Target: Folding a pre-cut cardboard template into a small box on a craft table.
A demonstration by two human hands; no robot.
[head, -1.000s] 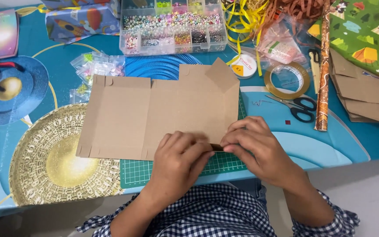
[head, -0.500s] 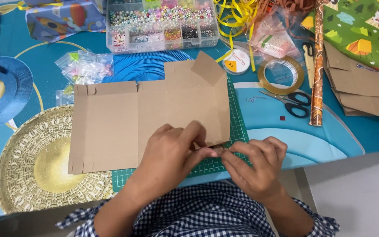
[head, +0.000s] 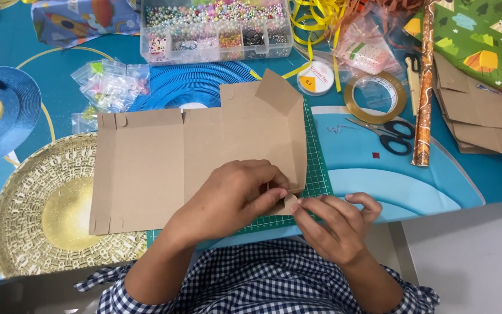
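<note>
A flat brown cardboard box blank lies unfolded on a green cutting mat, with one flap raised at its far right corner. My left hand rests on the blank's near right corner and pinches a small tab there. My right hand sits just off the near edge, its thumb and forefinger gripping the same small cardboard tab. Both hands meet at that tab.
A clear bead organiser stands at the back. A tape roll, scissors, a patterned wrapping roll and stacked brown envelopes lie to the right. A gold round mat sits at the left, small plastic bags behind it.
My right hand has slid off the cardboard toward me and to the right, now pinching the corner tab. My left hand stays on the near right corner. The view shifted slightly.
</note>
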